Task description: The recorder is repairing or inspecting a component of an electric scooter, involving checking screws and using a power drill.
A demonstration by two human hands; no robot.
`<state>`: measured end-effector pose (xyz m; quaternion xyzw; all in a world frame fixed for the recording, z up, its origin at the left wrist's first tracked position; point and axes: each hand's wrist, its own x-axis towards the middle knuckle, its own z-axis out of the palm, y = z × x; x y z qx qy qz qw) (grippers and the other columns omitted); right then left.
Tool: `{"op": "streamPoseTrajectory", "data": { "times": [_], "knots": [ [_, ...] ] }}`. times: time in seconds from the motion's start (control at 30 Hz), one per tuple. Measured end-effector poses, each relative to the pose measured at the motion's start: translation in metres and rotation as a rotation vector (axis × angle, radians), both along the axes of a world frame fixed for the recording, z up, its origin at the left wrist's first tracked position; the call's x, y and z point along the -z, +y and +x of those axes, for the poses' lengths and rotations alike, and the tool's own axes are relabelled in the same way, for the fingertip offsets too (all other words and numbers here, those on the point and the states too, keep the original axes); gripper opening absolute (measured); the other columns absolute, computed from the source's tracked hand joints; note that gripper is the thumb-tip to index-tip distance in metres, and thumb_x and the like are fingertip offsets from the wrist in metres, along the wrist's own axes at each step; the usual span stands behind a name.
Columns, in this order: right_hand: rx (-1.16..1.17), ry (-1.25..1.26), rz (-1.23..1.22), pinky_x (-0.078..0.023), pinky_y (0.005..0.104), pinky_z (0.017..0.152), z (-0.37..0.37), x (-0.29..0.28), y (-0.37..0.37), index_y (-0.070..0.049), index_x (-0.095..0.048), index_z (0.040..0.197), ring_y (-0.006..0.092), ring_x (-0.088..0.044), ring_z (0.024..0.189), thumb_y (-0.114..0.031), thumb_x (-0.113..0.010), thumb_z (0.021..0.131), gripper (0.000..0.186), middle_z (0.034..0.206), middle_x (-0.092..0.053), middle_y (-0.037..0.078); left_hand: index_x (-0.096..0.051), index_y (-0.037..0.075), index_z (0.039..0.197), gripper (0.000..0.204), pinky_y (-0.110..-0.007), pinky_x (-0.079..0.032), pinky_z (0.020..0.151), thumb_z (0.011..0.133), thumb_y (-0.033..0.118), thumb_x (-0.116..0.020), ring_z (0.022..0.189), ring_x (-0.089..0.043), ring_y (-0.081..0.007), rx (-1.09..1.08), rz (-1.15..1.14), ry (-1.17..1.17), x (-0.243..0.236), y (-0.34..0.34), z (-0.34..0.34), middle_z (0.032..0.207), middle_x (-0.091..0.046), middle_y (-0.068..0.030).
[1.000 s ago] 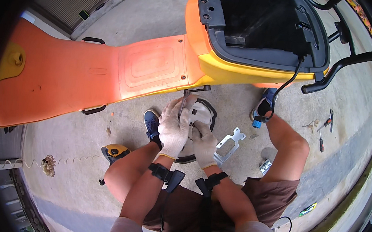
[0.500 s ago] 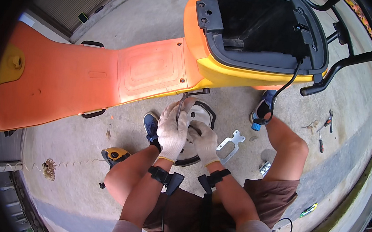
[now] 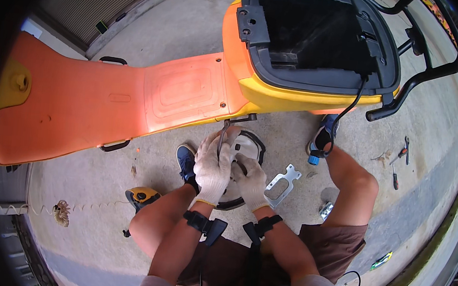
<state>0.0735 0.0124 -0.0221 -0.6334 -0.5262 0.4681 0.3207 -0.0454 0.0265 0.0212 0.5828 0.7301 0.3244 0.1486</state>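
Both hands wear white knitted gloves and work close together between my knees. My left hand [image 3: 211,169] is wrapped round a slim metal wrench [image 3: 222,135], its head pointing up to the scooter's lower edge, beside a dark peg [image 3: 242,119]. Just right of it, my right hand [image 3: 250,184] has its fingers curled in; something dark shows at the fingertips, but what it is I cannot make out. Beneath and behind both hands lies a round white part with a black rim [image 3: 262,144], partly hidden by them. The orange and yellow scooter body [image 3: 181,92] stretches across in front.
A flat silver bracket [image 3: 290,174] lies right of my hands. Farther right are screwdriver-like tools [image 3: 395,179] on the concrete floor. A black rear rack [image 3: 416,86] juts out at the scooter's right. Left of my leg sits a yellow and black device [image 3: 142,196] with a coiled cord [image 3: 61,213].
The view has shifted slightly, so the scooter sits a little further left. My left hand keeps its grip on the wrench; my right hand stays beside it, fingers still curled.
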Motion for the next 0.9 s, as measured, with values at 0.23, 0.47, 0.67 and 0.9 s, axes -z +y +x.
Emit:
{"op": "streamPoseTrajectory", "data": {
  "times": [0.23,0.47,0.67,0.9],
  "knots": [
    [-0.066,0.071,0.001,-0.051,0.0367,0.094,0.006,0.004,0.004,-0.009,-0.069,0.119,0.0314,-0.067,0.105,-0.029,-0.065,0.087,0.038,0.113,-0.070,0.016,-0.059,0.005,0.128,0.039,-0.045,-0.039,0.107,0.097,0.027,-0.051,0.124,-0.051,-0.0378,-0.006,-0.028,-0.049,-0.002,-0.002,-0.002,0.131,-0.058,-0.0167],
    [-0.094,0.229,-0.147,-0.053,0.0350,0.089,0.012,0.012,0.009,-0.007,-0.069,0.119,0.0269,-0.071,0.098,-0.026,-0.066,0.087,0.037,0.109,-0.072,0.016,-0.063,0.007,0.124,0.032,-0.039,-0.042,0.105,0.097,0.019,-0.051,0.121,-0.057,-0.0316,-0.046,0.048,-0.013,-0.001,0.001,-0.002,0.123,-0.065,-0.0138],
    [-0.108,0.106,-0.105,-0.053,0.0351,0.088,0.007,0.010,0.009,-0.007,-0.070,0.113,0.0277,-0.071,0.097,-0.029,-0.065,0.088,0.034,0.106,-0.072,0.016,-0.063,0.006,0.125,0.033,-0.039,-0.042,0.105,0.097,0.019,-0.051,0.121,-0.056,-0.0321,-0.047,0.029,0.032,-0.004,0.001,0.001,0.128,-0.062,-0.0146],
    [-0.052,0.169,-0.271,-0.053,0.0375,0.088,0.002,0.005,0.010,-0.008,-0.071,0.110,0.0310,-0.070,0.097,-0.032,-0.065,0.087,0.034,0.102,-0.072,0.016,-0.058,0.004,0.130,0.039,-0.044,-0.039,0.107,0.097,0.025,-0.051,0.124,-0.051,-0.0369,-0.024,-0.018,0.004,-0.004,-0.001,0.001,0.131,-0.057,-0.0182]
  ]
}}
